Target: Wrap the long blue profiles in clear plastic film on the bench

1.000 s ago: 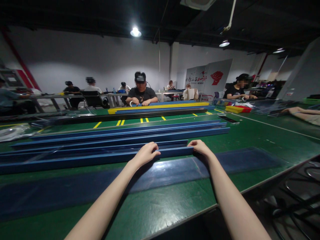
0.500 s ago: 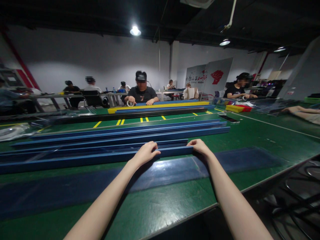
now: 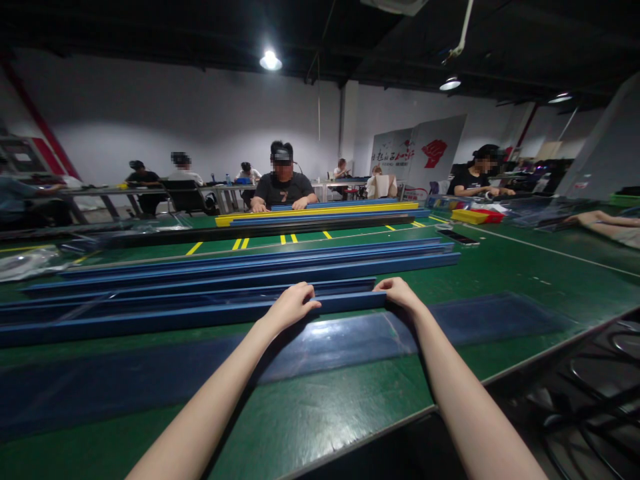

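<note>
A long blue channel strip (image 3: 352, 304) lies across the green table (image 3: 320, 417) in front of me. My left hand (image 3: 294, 303) curls over its near wall, thumb on the near side and fingers over the top edge. At the strip's right end, my right hand (image 3: 400, 293) grips the tip; its fingertips are partly hidden behind the end. Just on my side of the strip, a bluish see-through plastic sheet (image 3: 345, 340) is spread flat, running beneath both forearms.
Several more blue strips (image 3: 280, 272) lie farther back. Beyond them are a black strip (image 3: 260, 229), a yellow strip (image 3: 340, 211) and a co-worker (image 3: 284, 190) facing me. A phone (image 3: 459, 237), a yellow tray (image 3: 469, 217) and a red tray (image 3: 494, 217) stand at the right.
My hands and the blue strip have not visibly moved. The white ring in the facing co-worker's hand no longer shows, and that hand now rests lower at the strips.
</note>
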`<state>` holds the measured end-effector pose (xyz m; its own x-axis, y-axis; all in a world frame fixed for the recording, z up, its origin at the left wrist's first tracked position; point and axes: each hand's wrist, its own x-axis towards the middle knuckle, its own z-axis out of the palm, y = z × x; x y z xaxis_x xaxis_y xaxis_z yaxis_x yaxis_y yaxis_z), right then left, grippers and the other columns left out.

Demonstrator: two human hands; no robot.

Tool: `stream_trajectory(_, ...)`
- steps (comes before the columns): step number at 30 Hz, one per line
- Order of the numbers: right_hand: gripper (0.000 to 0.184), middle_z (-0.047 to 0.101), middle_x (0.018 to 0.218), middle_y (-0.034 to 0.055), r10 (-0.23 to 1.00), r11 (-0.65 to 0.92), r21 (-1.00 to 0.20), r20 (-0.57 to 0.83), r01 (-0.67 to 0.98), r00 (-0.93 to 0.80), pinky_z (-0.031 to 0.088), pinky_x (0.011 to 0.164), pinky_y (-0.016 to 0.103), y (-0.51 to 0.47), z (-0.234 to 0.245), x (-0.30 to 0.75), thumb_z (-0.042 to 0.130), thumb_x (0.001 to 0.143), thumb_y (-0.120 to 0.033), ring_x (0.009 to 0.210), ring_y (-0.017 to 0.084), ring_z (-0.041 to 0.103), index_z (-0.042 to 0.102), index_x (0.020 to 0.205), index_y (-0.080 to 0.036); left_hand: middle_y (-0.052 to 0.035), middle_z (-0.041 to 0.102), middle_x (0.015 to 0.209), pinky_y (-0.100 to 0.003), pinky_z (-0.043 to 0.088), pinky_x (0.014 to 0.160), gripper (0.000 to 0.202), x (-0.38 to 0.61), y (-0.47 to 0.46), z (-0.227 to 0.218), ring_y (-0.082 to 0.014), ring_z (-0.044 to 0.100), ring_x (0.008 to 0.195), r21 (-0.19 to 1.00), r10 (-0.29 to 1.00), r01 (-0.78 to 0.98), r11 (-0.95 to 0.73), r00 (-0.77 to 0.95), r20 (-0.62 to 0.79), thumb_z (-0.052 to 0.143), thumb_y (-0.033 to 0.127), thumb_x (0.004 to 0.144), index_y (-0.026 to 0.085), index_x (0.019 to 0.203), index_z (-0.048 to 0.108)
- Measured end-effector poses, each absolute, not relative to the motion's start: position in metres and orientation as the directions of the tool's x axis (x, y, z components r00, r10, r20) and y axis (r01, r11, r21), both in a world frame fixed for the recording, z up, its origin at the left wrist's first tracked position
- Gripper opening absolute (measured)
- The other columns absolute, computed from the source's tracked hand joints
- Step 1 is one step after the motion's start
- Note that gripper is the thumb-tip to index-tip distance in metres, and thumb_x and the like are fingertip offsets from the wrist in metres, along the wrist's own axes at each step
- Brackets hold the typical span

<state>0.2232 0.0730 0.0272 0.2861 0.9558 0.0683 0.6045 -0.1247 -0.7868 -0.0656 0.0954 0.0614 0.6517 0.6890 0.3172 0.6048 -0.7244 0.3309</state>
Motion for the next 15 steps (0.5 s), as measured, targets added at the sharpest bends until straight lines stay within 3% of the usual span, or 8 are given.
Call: stream_trajectory(15,0.015,0.064,0.057,0.0037,0.958,-0.070,-0.810,0.108,0.582,0.265,0.038,0.053,0.021,0.0759,0.0254,0.2261,0.060,0.051,-0.018,0.058,0.014,0.056,0.069,0.062,-0.012,0.0002,0.049,0.071,-0.024,0.033,0.062,0.021,-0.0667,0.0977,0.0576,-0.0141,0.047,0.068,0.320,0.685,0.605,-0.729,0.656,0.318,0.052,0.035,0.079,0.018,0.068,0.048)
